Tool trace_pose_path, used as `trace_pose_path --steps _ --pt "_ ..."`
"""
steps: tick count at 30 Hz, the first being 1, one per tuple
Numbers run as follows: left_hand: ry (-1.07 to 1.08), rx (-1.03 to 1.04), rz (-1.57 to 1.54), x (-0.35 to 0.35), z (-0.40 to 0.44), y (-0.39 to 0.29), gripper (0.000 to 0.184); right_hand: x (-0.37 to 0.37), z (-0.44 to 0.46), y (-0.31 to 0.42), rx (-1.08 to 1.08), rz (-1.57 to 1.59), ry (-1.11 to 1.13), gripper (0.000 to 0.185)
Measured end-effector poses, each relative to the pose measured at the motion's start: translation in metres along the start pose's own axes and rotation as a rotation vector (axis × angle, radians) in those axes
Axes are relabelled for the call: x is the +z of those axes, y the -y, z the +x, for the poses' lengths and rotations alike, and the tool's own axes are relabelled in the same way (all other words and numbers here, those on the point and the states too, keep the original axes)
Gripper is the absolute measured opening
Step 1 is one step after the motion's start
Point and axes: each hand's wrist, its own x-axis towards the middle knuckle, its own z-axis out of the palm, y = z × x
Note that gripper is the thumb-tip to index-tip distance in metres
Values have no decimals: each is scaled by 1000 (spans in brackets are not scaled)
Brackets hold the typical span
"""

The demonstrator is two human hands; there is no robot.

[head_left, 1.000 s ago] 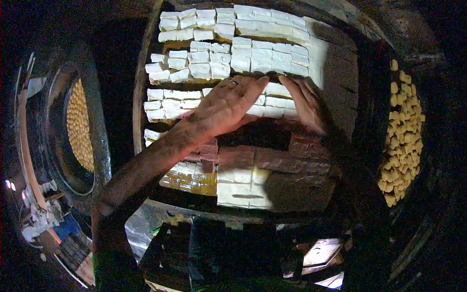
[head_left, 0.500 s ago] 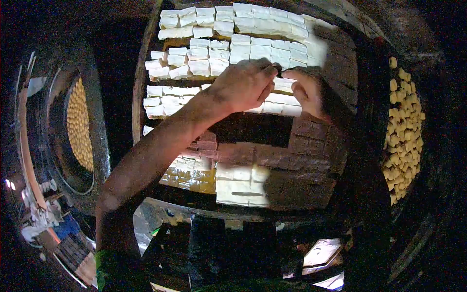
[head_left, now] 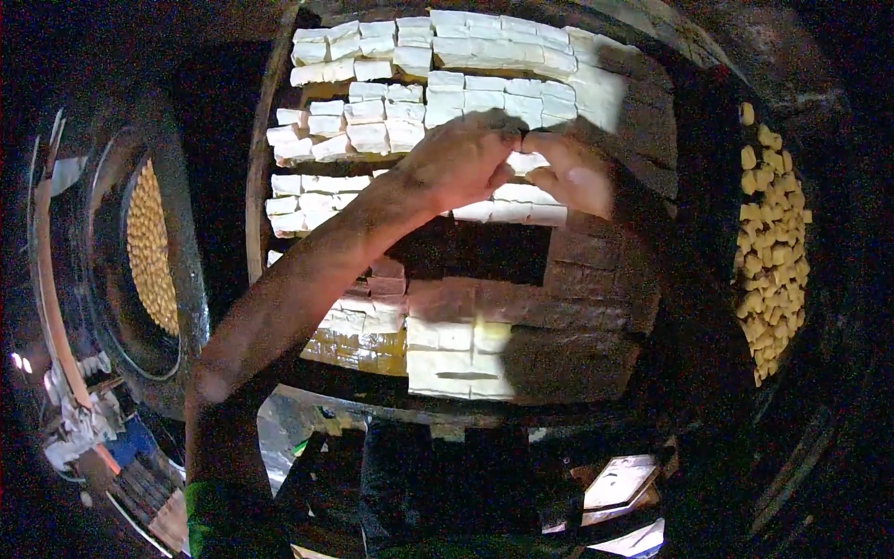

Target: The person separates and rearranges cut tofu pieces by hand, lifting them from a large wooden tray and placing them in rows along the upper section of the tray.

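My left hand (head_left: 461,163) and my right hand (head_left: 573,175) meet over the middle of a board covered in white, tofu-like blocks (head_left: 503,96). Curled fingers close up my left hand, its knuckles turned upward. My right hand is pinched too, thumb bent beneath the fingers. Their fingertips touch or nearly touch. Anything between them is hidden by the fingers and shadow. Under the hands runs a row of white blocks (head_left: 521,193), partly covered. Nearer to me, more blocks (head_left: 456,359) lie closely packed, some in bright light and some in shade.
A raised wooden edge (head_left: 264,186) borders the board on the left. Beyond it stands a round vat (head_left: 112,270) with many yellow pieces (head_left: 152,247) inside. Another heap of yellow pieces (head_left: 771,242) lies at the right. A dark gap (head_left: 475,250) separates two groups of blocks.
Both hands have drawn closer, my right hand shifting left so the fingertips meet. The small dark gap between them has closed. The whole view has shifted slightly.
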Motion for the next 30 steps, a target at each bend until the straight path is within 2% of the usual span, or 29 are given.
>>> trace_pose_path --steps 2,4,5,6,7,8,10,12,16,17,20,22,26,27,30 --pt "-42 1 -22 -3 -2 -3 30 4 -2 -9 -149 140 -256 45" --pt "-162 -32 -145 -7 -3 -5 28 -3 0 -22 -284 235 -338 40" --pt "-146 -124 -176 -11 -2 -8 24 -13 -1 -23 -226 292 -285 34" --pt "-145 -127 -177 -13 -2 -7 24 -24 -3 -16 -226 294 -283 34" --pt "-108 -170 -307 -15 0 -5 22 -36 -6 -9 -117 532 -136 32" --pt "-70 -210 -436 -15 1 -3 20 -39 -6 -10 -142 506 -81 31" --pt "-41 -229 -471 -10 3 2 17 -46 -7 -13 -195 455 28 30" --pt "-107 124 -511 -3 6 11 18 -40 -8 -10 -2 544 115 32" --pt "66 7 -418 -10 2 5 20 -7 -3 -28 -133 633 51 35" --pt "-4 71 -444 -7 3 5 24 -7 -3 -28 -133 635 53 35" --pt "-1 13 -448 -1 -3 2 29 -4 -8 -24 -131 685 85 44" --pt "-19 -16 -452 -2 -5 -5 32 6 -17 -14 45 809 -65 56" --pt "-47 -88 -418 -3 -4 -8 35 5 -27 -12 -60 561 -144 65" --pt "-47 -88 -418 -3 -4 -8 35 7 -27 -12 -101 405 -168 66" --pt "-42 -67 -444 -5 -3 -10 35 2 -33 -3 -96 245 -158 63"
